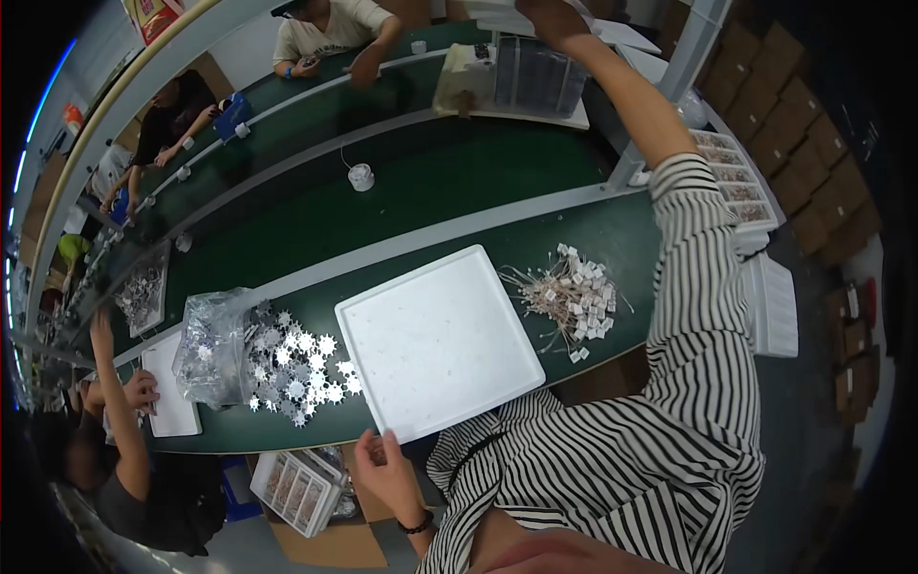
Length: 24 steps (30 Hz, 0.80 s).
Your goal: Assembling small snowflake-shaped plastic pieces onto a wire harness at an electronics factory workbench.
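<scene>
A white shallow tray (440,335) lies on the green bench in front of me with small specks on it. My left hand (382,467) is at its near left corner, palm up, fingers loosely bent and apart; whether it touches the rim is unclear. My right arm reaches far forward, and my right hand (553,21) is at the top edge beside pale flat sheets or trays, its fingers dark and hidden. Left of the tray are silver star-shaped metal pieces (298,368) and a clear plastic bag (212,349). White connectors with thin wires (579,292) form a pile on the right.
A metal rail (430,230) crosses the bench; beyond it sits a small white part (360,177). A grey bin (540,77) stands at the back. Co-workers sit left and opposite. Partitioned trays fill a carton (330,540) below the bench. Stacked cartons (794,124) line the right.
</scene>
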{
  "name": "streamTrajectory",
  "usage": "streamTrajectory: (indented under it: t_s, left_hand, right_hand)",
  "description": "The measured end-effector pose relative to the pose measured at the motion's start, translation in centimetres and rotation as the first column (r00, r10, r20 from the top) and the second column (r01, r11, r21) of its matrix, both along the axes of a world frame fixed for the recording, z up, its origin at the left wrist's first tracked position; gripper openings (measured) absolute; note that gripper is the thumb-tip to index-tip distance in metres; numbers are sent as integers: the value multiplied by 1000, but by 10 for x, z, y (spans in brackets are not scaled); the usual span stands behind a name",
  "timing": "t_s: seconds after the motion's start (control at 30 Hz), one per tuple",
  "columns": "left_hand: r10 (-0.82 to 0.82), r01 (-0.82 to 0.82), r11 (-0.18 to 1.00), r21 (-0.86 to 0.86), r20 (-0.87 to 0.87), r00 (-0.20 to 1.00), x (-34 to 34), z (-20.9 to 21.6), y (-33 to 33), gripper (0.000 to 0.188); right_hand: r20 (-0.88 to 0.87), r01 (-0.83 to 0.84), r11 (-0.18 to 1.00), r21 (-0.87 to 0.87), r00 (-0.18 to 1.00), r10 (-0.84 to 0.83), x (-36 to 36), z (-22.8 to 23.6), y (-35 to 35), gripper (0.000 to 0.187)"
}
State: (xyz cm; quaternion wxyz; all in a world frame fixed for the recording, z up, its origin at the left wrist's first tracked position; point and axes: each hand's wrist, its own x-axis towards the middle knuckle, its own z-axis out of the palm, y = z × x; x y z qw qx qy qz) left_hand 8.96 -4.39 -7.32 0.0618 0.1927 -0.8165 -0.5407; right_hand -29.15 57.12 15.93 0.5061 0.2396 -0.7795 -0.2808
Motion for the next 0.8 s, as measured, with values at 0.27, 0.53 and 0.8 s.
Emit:
streamTrajectory:
  t_s: [0.27, 0.53, 0.8]
  left_hand:
    - [-43, 30, 986, -162, -75, 996, -5, -12, 30, 32]
    - [77, -89, 964, -251, -57, 995, -32, 1, 18, 24]
    - [28, -46, 949, -313, -62, 998, -29, 12, 6, 30]
  right_hand:
    - [306, 86, 980, -177, 952, -28, -92, -136, -27, 17]
    - [392, 36, 449, -893, 552, 736, 124, -148, -47, 29]
    - [460, 294, 355, -887, 617, 638, 329, -234, -251, 35]
